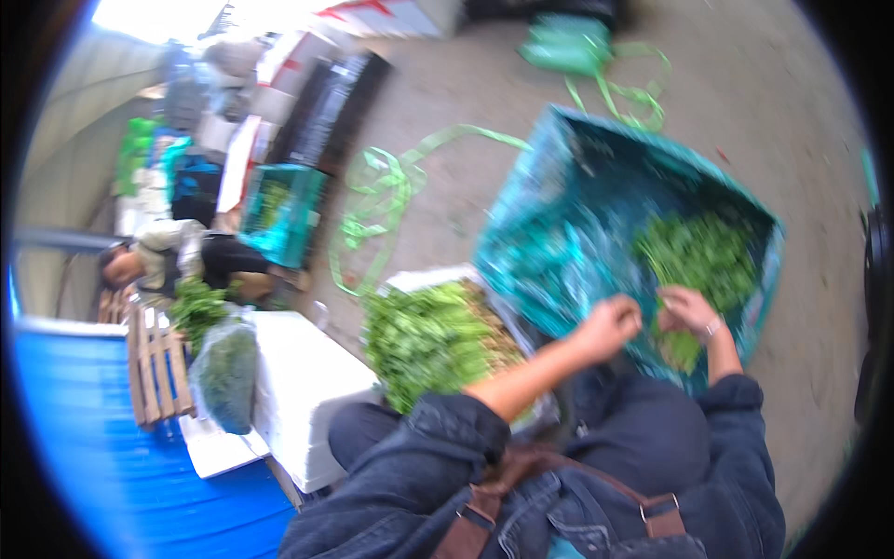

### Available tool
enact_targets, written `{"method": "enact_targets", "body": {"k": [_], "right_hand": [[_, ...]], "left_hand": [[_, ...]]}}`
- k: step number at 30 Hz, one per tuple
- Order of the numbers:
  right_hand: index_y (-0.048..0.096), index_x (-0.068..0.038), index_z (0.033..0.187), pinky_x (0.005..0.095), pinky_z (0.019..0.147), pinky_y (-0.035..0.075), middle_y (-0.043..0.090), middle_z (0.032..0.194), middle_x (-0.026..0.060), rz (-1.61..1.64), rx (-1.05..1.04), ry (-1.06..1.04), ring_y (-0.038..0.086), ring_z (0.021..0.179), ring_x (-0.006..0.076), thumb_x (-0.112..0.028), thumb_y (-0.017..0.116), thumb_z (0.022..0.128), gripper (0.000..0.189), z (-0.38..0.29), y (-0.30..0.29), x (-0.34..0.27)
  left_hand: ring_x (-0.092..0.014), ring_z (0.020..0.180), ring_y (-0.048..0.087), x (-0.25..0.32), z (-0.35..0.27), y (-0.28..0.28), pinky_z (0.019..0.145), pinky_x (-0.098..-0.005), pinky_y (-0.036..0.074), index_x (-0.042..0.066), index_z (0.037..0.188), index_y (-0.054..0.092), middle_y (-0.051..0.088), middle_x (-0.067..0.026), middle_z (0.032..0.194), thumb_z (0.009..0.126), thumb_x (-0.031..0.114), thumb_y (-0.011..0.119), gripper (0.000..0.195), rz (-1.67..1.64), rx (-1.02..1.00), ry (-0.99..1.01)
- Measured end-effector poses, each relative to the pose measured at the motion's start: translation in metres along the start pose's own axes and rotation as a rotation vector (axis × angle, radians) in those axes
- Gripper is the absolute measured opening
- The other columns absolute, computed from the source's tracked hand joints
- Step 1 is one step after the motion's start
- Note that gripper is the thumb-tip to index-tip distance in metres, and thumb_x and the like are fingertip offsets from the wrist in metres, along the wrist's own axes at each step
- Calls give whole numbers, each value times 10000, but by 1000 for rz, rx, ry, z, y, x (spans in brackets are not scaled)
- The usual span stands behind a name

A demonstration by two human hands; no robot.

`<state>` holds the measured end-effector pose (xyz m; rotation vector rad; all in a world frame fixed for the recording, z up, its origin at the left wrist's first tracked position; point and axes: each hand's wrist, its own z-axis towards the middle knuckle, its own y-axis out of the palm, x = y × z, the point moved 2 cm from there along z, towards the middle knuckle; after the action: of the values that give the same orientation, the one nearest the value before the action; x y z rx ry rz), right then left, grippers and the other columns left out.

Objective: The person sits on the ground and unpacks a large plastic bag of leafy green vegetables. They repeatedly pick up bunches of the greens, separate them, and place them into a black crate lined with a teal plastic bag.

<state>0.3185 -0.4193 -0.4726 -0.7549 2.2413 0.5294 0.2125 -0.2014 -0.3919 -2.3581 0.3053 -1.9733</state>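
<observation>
Above the near side of a teal plastic crate (705, 171), my left hand (611, 327) has its fingers curled; blur hides whether anything is in them. My right hand (688, 311), with a band at the wrist, is closed around a bunch of leafy greens (698, 262) inside the crate. Leaves spread beyond that hand, and paler green (677, 349) shows on its near side. Crumpled clear plastic film (601, 244) lines part of the crate. Left of it, a white foam box (429, 278) is filled with leafy greens (426, 342), their brownish root ends toward the crate.
Light green strapping (377, 202) lies looped on the concrete floor (461, 202). A white foam block (307, 391), a bag of greens (227, 370) and a wooden pallet (157, 370) stand left. Another person (167, 255) bends near a green crate (307, 213). A green bundle (569, 45) lies ahead.
</observation>
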Motion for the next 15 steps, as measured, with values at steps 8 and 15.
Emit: {"method": "enact_targets", "body": {"k": [8, 15], "right_hand": [[446, -142, 1361, 418, 620, 555, 659, 920, 156, 474, 196, 133, 666, 740, 292, -231, 468, 977, 395, 42, -6, 51], [586, -84, 1027, 380, 565, 555, 672, 796, 113, 50, -23, -35, 658, 640, 220, -239, 628, 882, 216, 47, 42, -55]], "left_hand": [[-122, 763, 642, 9, -160, -91, 708, -285, 512, -5, 1083, 604, 661, -76, 831, 918, 191, 591, 257, -11, 147, -320], [-157, 740, 645, -26, -280, -109, 705, -312, 516, 10, 1058, 638, 689, -86, 832, 887, 236, 620, 284, -22, 477, -395]]}}
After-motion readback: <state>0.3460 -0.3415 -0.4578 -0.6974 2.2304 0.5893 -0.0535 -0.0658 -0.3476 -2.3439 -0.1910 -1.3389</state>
